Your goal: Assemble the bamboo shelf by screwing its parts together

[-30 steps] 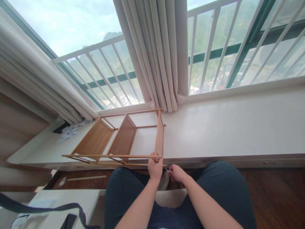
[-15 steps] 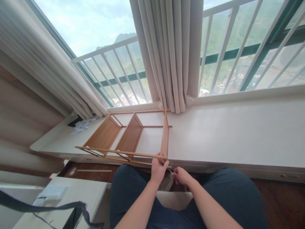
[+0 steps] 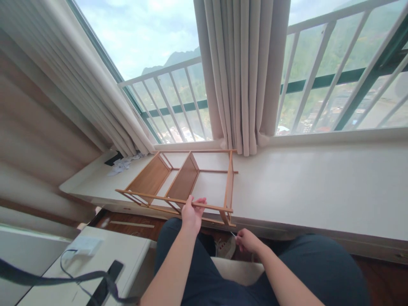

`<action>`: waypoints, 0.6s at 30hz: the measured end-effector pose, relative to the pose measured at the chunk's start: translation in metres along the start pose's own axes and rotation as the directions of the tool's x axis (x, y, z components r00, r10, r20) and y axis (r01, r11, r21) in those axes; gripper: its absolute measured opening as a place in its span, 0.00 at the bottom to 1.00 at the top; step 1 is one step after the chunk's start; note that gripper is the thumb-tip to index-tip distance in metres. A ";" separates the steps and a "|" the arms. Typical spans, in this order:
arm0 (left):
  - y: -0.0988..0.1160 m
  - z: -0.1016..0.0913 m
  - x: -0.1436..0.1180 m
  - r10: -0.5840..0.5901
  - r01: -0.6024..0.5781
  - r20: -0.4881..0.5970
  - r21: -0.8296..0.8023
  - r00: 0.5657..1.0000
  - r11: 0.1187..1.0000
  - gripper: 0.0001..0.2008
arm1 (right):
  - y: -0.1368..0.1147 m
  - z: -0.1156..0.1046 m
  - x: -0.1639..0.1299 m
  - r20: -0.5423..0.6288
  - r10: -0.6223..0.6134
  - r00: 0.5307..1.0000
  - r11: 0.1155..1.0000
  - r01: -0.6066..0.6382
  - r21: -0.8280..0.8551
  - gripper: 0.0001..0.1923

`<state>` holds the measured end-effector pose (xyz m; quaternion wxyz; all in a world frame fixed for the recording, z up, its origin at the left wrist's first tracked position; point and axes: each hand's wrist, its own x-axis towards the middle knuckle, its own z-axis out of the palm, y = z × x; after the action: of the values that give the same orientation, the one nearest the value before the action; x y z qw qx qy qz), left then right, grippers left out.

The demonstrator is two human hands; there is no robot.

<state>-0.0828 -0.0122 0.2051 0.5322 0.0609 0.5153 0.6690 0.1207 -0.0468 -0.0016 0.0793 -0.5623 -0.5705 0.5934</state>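
A light wooden shelf frame (image 3: 185,180) lies on its side on the white window ledge (image 3: 302,187), its near rail hanging over the ledge's front edge. My left hand (image 3: 192,213) grips that near rail around its middle. My right hand (image 3: 247,240) hovers low over my lap, just below the frame's right corner, pinching a small thin metal piece whose tip shows at the fingers. My knees in dark trousers (image 3: 306,272) fill the bottom of the view.
Beige curtains (image 3: 242,72) hang at the ledge's middle and along the left. White window bars (image 3: 318,63) run behind. Crumpled white paper (image 3: 123,165) lies at the ledge's far left. A white table (image 3: 79,267) with a dark strap and cable sits at lower left.
My left hand has slid leftward along the near rail from the frame's right corner toward its middle. My right hand has dropped slightly. The view has turned to the left.
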 end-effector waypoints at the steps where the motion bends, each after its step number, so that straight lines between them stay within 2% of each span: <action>1: 0.000 0.005 0.001 0.006 -0.006 -0.009 -0.023 1.000 1.000 0.06 | 0.000 -0.001 -0.001 -0.004 0.008 1.000 1.000 -0.008 0.002 0.14; 7: 0.000 0.009 -0.003 -0.008 0.008 -0.027 -0.020 1.000 1.000 0.09 | -0.002 -0.006 -0.011 -0.016 0.053 0.998 0.998 -0.052 0.027 0.15; 14: 0.026 -0.003 -0.018 0.037 -0.037 0.013 0.055 0.999 0.998 0.11 | -0.003 -0.003 -0.006 -0.034 0.103 0.994 0.994 -0.101 0.036 0.14; 18: 0.042 -0.010 -0.022 0.025 -0.033 0.087 0.087 0.996 0.996 0.11 | -0.005 -0.003 -0.005 -0.034 0.120 0.992 0.992 -0.118 0.047 0.16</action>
<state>-0.1068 -0.0319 0.2420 0.5409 0.1206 0.5199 0.6501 0.1222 -0.0470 0.0057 0.0670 -0.6041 -0.5208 0.5994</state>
